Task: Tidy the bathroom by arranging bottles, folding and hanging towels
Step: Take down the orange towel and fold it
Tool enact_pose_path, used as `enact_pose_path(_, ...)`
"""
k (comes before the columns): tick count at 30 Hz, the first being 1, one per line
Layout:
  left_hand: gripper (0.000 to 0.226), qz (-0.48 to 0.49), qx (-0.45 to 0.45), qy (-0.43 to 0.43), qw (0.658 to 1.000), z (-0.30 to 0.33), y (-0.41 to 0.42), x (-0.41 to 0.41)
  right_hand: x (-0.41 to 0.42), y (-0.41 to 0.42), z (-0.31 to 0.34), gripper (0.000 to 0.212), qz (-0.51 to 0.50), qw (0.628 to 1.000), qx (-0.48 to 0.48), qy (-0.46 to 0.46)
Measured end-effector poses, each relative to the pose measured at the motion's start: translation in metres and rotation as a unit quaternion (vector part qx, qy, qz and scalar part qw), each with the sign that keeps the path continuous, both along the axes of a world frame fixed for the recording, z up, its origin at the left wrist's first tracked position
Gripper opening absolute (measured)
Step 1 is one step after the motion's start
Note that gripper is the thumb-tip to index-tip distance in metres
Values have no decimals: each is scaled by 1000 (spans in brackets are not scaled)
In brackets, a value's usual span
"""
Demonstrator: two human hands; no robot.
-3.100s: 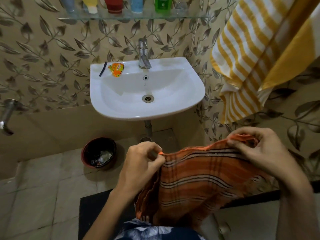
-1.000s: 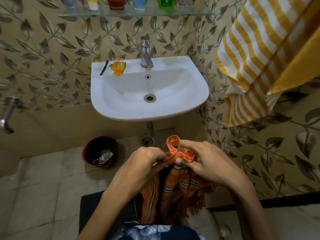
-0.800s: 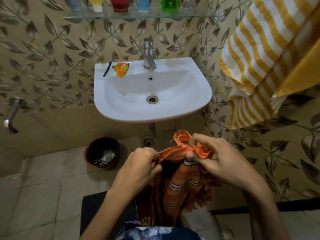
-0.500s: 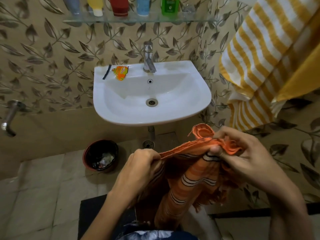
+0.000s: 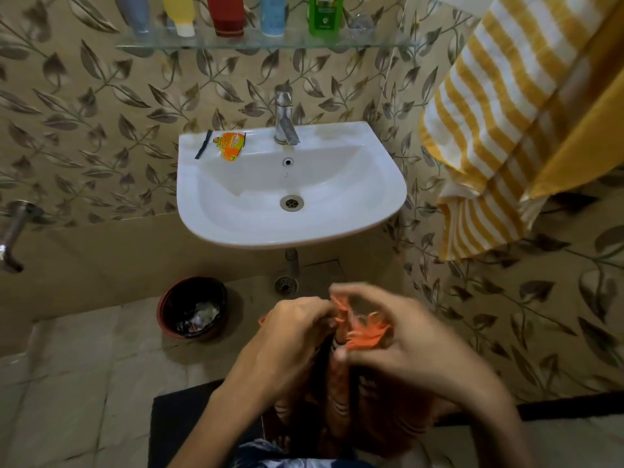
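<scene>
The person stands in front of the white sink [image 5: 388, 184] with both hands drawn close together over an orange striped towel [image 5: 364, 331]. The left hand [image 5: 287, 336] has its fingers curled round the towel's upper edge, and the right hand [image 5: 405, 339] pinches a bunched orange corner just beside it; motion blur hides exactly how the fingers lie, but both plainly hold cloth. The rest of the towel hangs down between the forearms in loose dark folds, so it looks gathered rather than neatly folded, and it hangs on nothing. Judging from this, the folding of this towel is in hand and not finished, and hanging it is still to come. A yellow-and-white striped towel [image 5: 499, 130] already hangs on the right wall, draped somewhat unevenly; whether it counts as done cannot be told. On the glass shelf [image 5: 378, 45] above the tap [image 5: 284, 119] a row of bottles [image 5: 224, 15] stands upright side by side, which suggests the bottle part may be settled, though their tops are cut off by the frame. An orange sachet [image 5: 231, 145] and a thin dark strip [image 5: 202, 149] lie on the sink's back ledge, and a dark bin [image 5: 192, 310] with scraps inside sits on the floor to the left, near the floor drain [image 5: 286, 285].
</scene>
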State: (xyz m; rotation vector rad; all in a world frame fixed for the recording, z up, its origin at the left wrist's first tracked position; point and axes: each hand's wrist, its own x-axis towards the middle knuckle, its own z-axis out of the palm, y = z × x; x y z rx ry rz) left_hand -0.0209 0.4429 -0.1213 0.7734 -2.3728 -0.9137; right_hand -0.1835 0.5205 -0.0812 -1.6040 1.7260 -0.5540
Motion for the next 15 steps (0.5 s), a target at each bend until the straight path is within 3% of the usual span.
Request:
enact_pose_path(4, 15, -14, 3, 16, 1000, 8, 5, 3, 3, -9, -10, 25, -13, 997, -42, 68)
enact_pose_path(8, 14, -31, 15, 34, 999, 9, 8, 6, -1, -7, -10, 20, 31, 997, -62, 28)
enact_pose_path(15, 29, -78, 174, 59, 980, 4, 8, 14, -17, 3, 9, 20, -6, 987, -152, -51)
